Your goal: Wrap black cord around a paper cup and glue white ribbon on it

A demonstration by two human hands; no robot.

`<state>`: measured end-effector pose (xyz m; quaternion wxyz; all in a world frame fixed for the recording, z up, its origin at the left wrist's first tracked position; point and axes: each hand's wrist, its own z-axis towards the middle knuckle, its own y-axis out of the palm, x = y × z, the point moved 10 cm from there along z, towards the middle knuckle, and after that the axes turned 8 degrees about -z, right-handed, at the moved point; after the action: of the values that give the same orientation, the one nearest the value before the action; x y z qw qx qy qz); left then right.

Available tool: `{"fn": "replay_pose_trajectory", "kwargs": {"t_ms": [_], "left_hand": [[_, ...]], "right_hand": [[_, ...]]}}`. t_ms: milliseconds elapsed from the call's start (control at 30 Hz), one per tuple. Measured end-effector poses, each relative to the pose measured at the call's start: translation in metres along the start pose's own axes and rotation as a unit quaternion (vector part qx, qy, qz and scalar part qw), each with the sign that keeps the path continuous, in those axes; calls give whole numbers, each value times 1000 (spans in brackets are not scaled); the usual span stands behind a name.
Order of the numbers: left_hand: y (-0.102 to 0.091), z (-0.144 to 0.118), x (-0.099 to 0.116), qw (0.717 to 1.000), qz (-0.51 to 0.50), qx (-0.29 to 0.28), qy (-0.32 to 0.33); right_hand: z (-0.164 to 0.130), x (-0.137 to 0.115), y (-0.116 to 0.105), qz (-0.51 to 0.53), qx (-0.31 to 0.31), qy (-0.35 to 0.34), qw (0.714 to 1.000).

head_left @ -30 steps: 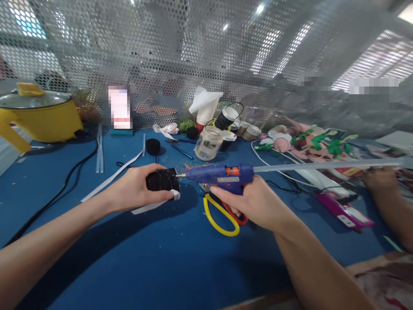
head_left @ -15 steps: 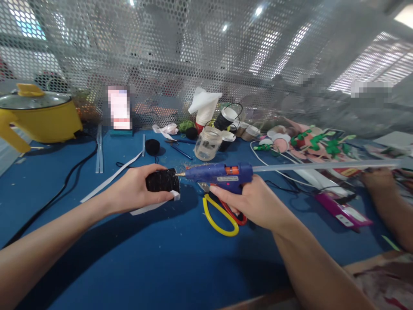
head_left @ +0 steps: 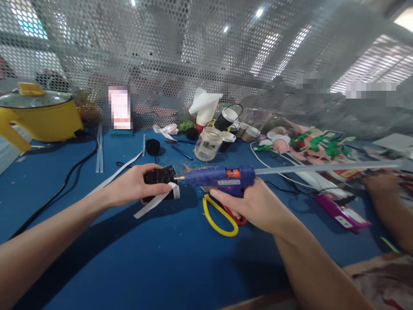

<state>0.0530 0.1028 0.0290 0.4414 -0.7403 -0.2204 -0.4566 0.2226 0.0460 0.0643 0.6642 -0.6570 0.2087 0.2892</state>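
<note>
1. Left hand (head_left: 134,187): closed around black roll (head_left: 159,177), held above blue table (head_left: 155,258); white strip (head_left: 155,201) hung from it.
2. Right hand (head_left: 256,206): gripped glue gun (head_left: 222,177), nozzle touching the roll's end.
3. Glue stick (head_left: 322,168): protruded rearward from gun.
4. Scissors (head_left: 221,215): lay flat beneath gun.
5. Jar (head_left: 208,144): stood behind.

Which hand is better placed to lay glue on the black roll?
Right. The right hand grips the glue gun, nozzle at the black roll; the left hand holds that roll.
</note>
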Motion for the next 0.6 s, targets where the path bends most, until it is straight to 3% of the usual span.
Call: {"fn": "replay_pose_trajectory", "kwargs": {"t_ms": [600], "left_hand": [[-2, -1, 5, 1000, 21, -5, 14]], "right_hand": [[-2, -1, -3, -6, 1, -4, 1000]]}}
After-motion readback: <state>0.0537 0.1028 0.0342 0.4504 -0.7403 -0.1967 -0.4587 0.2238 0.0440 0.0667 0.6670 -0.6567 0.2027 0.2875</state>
